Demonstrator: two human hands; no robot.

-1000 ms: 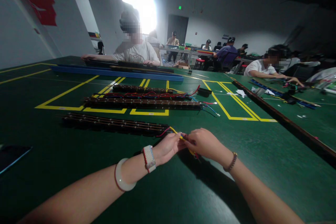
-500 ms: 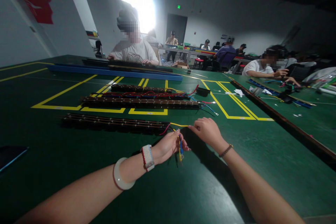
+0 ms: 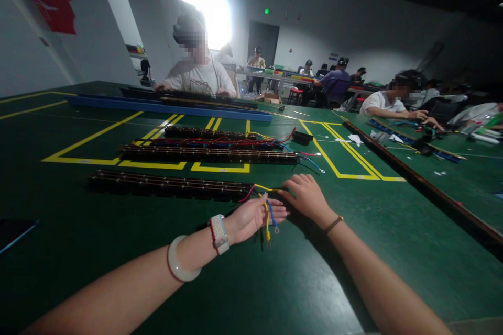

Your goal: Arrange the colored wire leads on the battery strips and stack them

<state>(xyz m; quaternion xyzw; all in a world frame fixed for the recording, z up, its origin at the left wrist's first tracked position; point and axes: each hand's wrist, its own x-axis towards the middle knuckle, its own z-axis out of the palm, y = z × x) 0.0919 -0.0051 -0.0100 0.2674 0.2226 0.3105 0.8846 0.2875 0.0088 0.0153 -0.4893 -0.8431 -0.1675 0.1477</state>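
Observation:
Palm up, my left hand (image 3: 253, 216) keeps blue wires (image 3: 272, 213) and yellow wires (image 3: 267, 222) under its thumb, its fingers stretched out beneath them. Ring terminals hang at the wire ends. Just to the right, my right hand (image 3: 305, 194) has its fingertips closed at the end of a single yellow wire (image 3: 264, 187); the exact grip is partly hidden. These wires come from the right end of a long dark strip assembly (image 3: 168, 183) lying on the green table (image 3: 220, 293). A short red wire (image 3: 247, 193) also sticks out there.
Beyond lie more strip assemblies (image 3: 208, 155) with red and blue leads. A blue channel (image 3: 173, 108) sits before a seated person (image 3: 200, 76). A long brown bar (image 3: 416, 178) runs down the right side. A dark flat object (image 3: 18, 233) lies at left.
The fingers of my left hand have straightened and spread under the wires, and the blue wire's terminal now shows clearly. My right hand stays near the yellow wire's end, having shifted slightly left.

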